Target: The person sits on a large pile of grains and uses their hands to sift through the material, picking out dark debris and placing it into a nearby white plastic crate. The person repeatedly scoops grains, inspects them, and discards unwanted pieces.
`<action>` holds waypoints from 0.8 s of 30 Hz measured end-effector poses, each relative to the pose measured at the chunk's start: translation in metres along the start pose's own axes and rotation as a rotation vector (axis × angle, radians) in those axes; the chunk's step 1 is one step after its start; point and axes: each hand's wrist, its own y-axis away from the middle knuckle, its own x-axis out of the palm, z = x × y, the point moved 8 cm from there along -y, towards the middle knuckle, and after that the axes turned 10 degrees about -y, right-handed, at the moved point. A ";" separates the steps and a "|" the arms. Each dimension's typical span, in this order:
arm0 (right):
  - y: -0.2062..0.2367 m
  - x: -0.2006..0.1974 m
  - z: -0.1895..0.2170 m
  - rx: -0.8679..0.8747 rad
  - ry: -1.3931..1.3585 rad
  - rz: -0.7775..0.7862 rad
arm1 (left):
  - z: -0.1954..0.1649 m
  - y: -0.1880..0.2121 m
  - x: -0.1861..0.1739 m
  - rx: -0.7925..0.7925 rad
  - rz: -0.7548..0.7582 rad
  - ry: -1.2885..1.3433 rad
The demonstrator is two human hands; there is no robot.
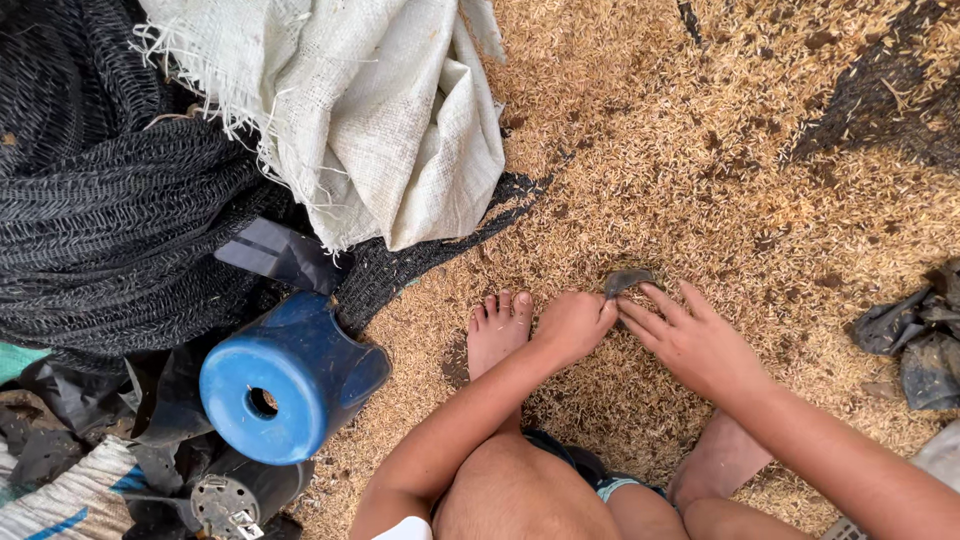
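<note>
So the person's crouched barefoot on a floor covered in husks [700,170], both hands down in front of them. The left hand [572,325] is curled up, fingers [604,312] closed in a pinch on the near end of a small dark flat scrap [627,280]. The right hand [690,340] is right beside it, fingers [660,300] spread and mostly straight, the tips touching the scrap's edge from the other side, not really gripping it as far as I can see.

The scrap itself sits just past both hands, lying on the husks. Its long axis runs roughly left to right with a slight tilt, the far end pointing up and right, away from the person. Can't tell what it's made of, too small.

Room-wise: the left foot [497,330] is touching distance to the left of the left hand, so that side's tight. Further left it's crowded: a blue drum [285,380] on its side, black netting [110,220] and a white sack [370,110]. Ahead and to the right it's just open husks, until some dark rags [920,340] near the right edge and a dark net patch [900,90] up in the far right corner.
</note>
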 end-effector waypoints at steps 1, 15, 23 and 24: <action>-0.003 0.003 0.005 0.037 0.039 0.013 | 0.000 -0.001 0.002 0.014 -0.006 0.016; 0.016 0.051 -0.042 0.710 -1.338 -0.556 | -0.038 -0.002 -0.075 0.296 -0.395 0.168; -0.001 0.067 -0.057 0.718 -1.364 -0.422 | -0.002 -0.006 -0.024 0.039 0.094 0.155; 0.002 0.054 -0.057 0.644 -1.272 -0.514 | 0.004 -0.004 -0.020 -0.002 0.192 0.110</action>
